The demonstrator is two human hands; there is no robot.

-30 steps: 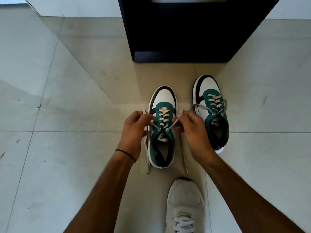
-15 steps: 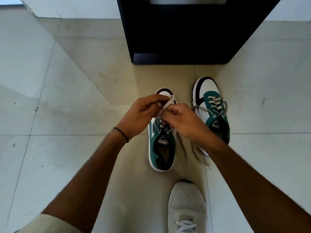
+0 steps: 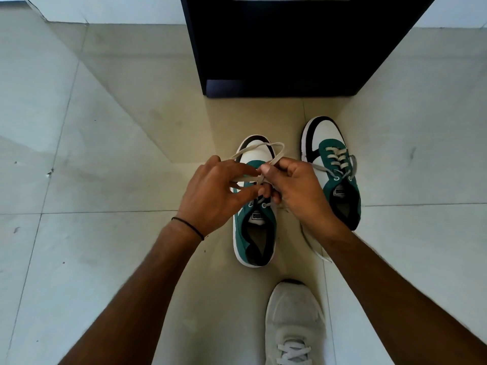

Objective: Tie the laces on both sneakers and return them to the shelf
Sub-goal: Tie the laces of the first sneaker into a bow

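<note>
Both hands are over the nearer sneaker, which sits on the tiled floor, toe pointing to the dark shelf unit. I read the left hand as fingers curled, pinching strands of the lace just above the tongue. The right hand pinches the same lace between thumb and forefinger, right against the left fingertips. From that pinch a wide loop of lace arcs out over the white toe cap and comes back across the left knuckles — not a finished bow. The top eyelets show below the hands, and the heel opening is clear.

The farther sneaker stands just beside it on the right, a bit further forward and partly behind the right wrist. It is laced — I can't tell if it is knotted. A loose lace end trails on the floor by the right forearm. There is a thin black band on the left wrist. The person's own worn white shoe is at the bottom edge, behind the nearer sneaker.
</note>
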